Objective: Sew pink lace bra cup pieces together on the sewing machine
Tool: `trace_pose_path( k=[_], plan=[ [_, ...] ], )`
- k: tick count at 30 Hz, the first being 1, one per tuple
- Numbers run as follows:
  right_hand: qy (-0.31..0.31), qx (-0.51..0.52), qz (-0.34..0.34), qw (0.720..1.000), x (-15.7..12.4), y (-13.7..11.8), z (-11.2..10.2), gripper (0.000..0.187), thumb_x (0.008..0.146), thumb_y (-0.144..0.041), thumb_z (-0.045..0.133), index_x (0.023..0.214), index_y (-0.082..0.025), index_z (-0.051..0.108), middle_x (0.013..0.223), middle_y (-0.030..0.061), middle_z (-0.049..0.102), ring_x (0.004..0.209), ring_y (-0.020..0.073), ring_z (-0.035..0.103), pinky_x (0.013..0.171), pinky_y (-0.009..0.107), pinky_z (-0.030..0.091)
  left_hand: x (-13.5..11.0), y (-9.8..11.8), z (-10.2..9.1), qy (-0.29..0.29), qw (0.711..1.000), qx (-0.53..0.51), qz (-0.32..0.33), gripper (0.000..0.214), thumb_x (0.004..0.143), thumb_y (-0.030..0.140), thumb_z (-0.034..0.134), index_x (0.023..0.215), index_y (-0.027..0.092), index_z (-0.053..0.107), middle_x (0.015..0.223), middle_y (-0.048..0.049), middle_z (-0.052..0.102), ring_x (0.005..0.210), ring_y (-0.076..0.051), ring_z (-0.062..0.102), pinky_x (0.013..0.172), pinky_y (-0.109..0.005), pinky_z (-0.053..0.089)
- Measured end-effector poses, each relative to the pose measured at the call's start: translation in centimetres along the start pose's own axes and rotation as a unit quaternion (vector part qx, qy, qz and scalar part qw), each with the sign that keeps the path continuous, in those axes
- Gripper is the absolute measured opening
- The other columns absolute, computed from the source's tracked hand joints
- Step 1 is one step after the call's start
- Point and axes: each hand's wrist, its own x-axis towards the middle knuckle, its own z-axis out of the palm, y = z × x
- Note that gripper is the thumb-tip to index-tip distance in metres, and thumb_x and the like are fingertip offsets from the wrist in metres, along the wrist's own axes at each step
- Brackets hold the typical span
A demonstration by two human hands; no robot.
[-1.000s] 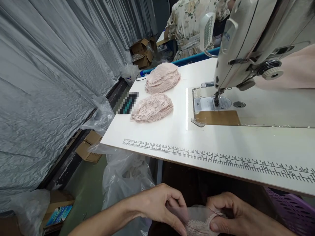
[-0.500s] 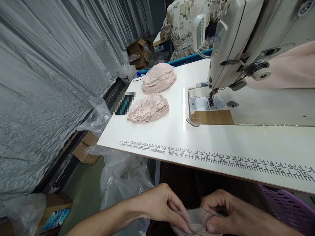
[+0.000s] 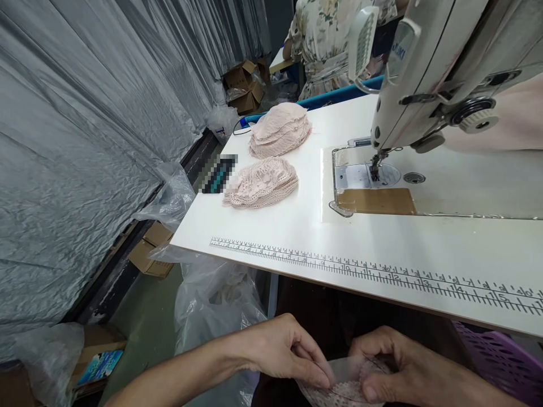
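Over my lap, just below the table's front edge, I hold a pale pink lace piece [image 3: 339,394] with a sheer edge. My left hand [image 3: 292,353] pinches its left side between thumb and fingers. On the other side my right hand [image 3: 392,367] is closed on the lace, thumb on top. The lower part of the piece runs out of the frame. On the white table lie a stack of pink lace pieces [image 3: 265,183] and, behind it, a stack of pink fabric pieces [image 3: 280,131].
A sewing machine [image 3: 419,79] stands at the right, pink cloth [image 3: 504,121] behind it. A printed ruler [image 3: 365,271] runs along the table's front edge. A purple basket [image 3: 496,353] is below right, plastic bags [image 3: 216,311] below left. A person in a floral garment [image 3: 324,42] sits beyond.
The view has shifted slightly, so the table and machine sit a little differently in frame. Both hands keep hold of the lace piece; the left fingers have moved slightly along its edge.
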Motion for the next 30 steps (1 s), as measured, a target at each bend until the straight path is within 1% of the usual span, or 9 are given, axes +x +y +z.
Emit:
trace_pose_path(
  k=[2,4,7,9,14,17,21,25,30],
  plan=[
    [-0.001,0.002,0.004,1.0,0.2,-0.1,0.3,0.036,0.066,-0.049,0.077,0.072,-0.013,0.073,0.06,-0.0015,0.054,0.059,0.0105,0.043,0.057,0.022,0.032,0.0,0.1,0.0,0.005,1.0,-0.002,-0.004,0.053,0.053,0.06,0.079,0.085,0.019,0.076,0.065,0.001,0.065,0.059,-0.009,0.056,0.066,-0.021,0.048],
    [0.01,-0.003,0.007,1.0,0.4,-0.4,0.6,0.031,0.068,-0.044,0.077,0.066,-0.013,0.071,0.057,-0.0024,0.051,0.057,0.0091,0.041,0.055,0.021,0.031,-0.1,0.3,0.1,0.011,1.0,-0.014,-0.005,0.052,0.051,0.06,0.08,0.083,0.018,0.076,0.064,0.0016,0.064,0.06,-0.008,0.056,0.066,-0.02,0.048],
    [0.02,-0.007,0.013,1.0,0.3,-0.7,0.8,0.032,0.068,-0.043,0.076,0.062,-0.013,0.068,0.055,-0.0038,0.047,0.055,0.0084,0.038,0.053,0.021,0.029,-0.3,0.5,0.1,0.019,0.999,-0.043,-0.006,0.052,0.048,0.06,0.081,0.078,0.017,0.076,0.064,0.0022,0.064,0.06,-0.007,0.056,0.067,-0.02,0.048],
    [0.022,-0.004,0.016,1.0,0.2,-0.8,0.7,0.033,0.068,-0.045,0.076,0.062,-0.013,0.068,0.055,-0.0035,0.048,0.056,0.0088,0.04,0.053,0.021,0.03,-0.2,0.4,0.1,0.012,0.999,-0.052,-0.003,0.052,0.047,0.06,0.081,0.077,0.017,0.076,0.065,0.0025,0.064,0.061,-0.007,0.057,0.069,-0.02,0.048],
    [0.033,-0.001,0.011,0.999,-0.3,0.1,-0.4,0.032,0.07,-0.047,0.075,0.067,-0.015,0.07,0.06,-0.002,0.054,0.059,0.01,0.045,0.056,0.02,0.034,-0.1,-0.5,-0.2,-0.023,0.999,-0.048,0.0,0.055,0.036,0.053,0.087,0.077,0.018,0.076,0.066,0.0039,0.065,0.064,-0.008,0.058,0.071,-0.018,0.047],
    [0.036,0.001,0.013,0.999,-0.6,1.0,-1.1,0.033,0.071,-0.049,0.074,0.068,-0.016,0.071,0.064,-0.001,0.056,0.062,0.0112,0.047,0.059,0.021,0.035,-0.2,-0.9,-0.4,-0.022,0.999,-0.044,0.019,0.049,0.045,0.055,0.084,0.075,0.017,0.075,0.065,0.0033,0.065,0.064,-0.008,0.059,0.07,-0.018,0.048],
    [0.044,-0.012,0.036,0.998,-1.2,1.5,-1.5,0.037,0.069,-0.054,0.074,0.067,-0.017,0.069,0.06,-0.003,0.05,0.059,0.0104,0.04,0.056,0.022,0.03,-0.4,-1.1,-0.6,-0.028,0.998,-0.034,0.049,0.046,0.057,0.058,0.078,0.081,0.019,0.076,0.069,0.0015,0.067,0.068,-0.01,0.062,0.075,-0.02,0.05],
    [0.039,-0.016,0.063,0.997,-1.6,1.8,-1.4,0.046,0.064,-0.063,0.073,0.064,-0.017,0.067,0.059,-0.0023,0.048,0.059,0.0117,0.039,0.055,0.023,0.028,-0.2,-1.5,-0.7,-0.042,0.997,-0.049,0.045,0.048,0.055,0.059,0.079,0.084,0.021,0.076,0.071,0.0023,0.068,0.07,-0.01,0.063,0.077,-0.019,0.049],
    [0.041,-0.024,0.061,0.997,-1.4,2.1,-1.4,0.048,0.063,-0.065,0.072,0.062,-0.018,0.063,0.059,-0.0028,0.046,0.059,0.0122,0.037,0.055,0.023,0.027,-0.1,-1.8,-1.1,-0.053,0.996,-0.045,0.05,0.047,0.055,0.059,0.079,0.085,0.023,0.076,0.072,0.004,0.068,0.072,-0.008,0.062,0.077,-0.016,0.047]
  ],
)
